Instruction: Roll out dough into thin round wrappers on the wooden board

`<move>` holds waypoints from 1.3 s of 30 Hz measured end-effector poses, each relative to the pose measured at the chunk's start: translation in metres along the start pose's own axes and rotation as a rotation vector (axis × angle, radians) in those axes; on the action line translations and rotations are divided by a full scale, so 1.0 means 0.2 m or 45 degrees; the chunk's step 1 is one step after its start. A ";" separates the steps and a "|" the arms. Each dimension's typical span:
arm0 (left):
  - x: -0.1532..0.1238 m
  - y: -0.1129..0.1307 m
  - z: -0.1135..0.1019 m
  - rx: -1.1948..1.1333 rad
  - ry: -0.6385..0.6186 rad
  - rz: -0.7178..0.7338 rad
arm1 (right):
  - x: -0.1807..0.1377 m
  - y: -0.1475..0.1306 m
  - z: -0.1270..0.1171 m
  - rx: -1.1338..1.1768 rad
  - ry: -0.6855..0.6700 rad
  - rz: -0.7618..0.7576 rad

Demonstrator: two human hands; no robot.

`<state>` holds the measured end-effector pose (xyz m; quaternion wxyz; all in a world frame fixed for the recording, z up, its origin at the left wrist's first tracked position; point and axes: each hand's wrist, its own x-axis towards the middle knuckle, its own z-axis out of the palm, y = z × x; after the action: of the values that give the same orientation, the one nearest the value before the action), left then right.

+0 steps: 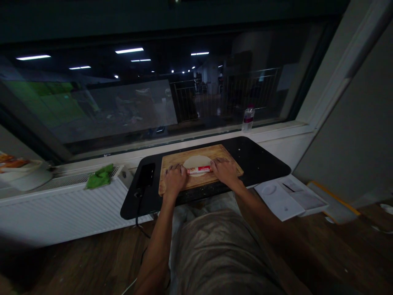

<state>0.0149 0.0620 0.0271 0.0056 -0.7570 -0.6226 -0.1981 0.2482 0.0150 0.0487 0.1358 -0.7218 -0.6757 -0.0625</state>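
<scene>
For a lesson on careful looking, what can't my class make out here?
In the head view:
Printed roller: both ends hidden under the left hand and right hand; its lettering too small.
Plastic bottle: label text too small and dim.
White container: left side cut off by the picture's left edge.

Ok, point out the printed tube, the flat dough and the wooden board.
Printed tube [199, 170], head view: middle of its side.
Flat dough [197, 160], head view: far part, beyond the tube.
Wooden board [172, 158], head view: bare wood, far left.
</scene>
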 end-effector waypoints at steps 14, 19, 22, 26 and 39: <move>0.04 -0.01 0.01 0.038 -0.002 0.006 | 0.22 0.01 0.00 -0.006 -0.076 -0.064; 0.03 0.00 0.02 0.017 0.031 -0.031 | 0.15 0.01 0.01 0.028 -0.042 -0.005; 0.03 0.00 0.03 -0.002 0.036 -0.042 | 0.07 0.01 0.02 0.031 -0.015 0.026; 0.03 0.00 0.03 -0.050 0.051 -0.042 | -0.05 0.02 0.03 0.045 0.033 0.001; 0.03 0.01 0.04 -0.084 0.091 -0.048 | 0.04 0.03 0.03 0.004 0.017 -0.028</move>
<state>0.0196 0.0695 0.0212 -0.0008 -0.7373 -0.6293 -0.2455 0.2537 0.0237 0.0454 0.1409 -0.7137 -0.6828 -0.0677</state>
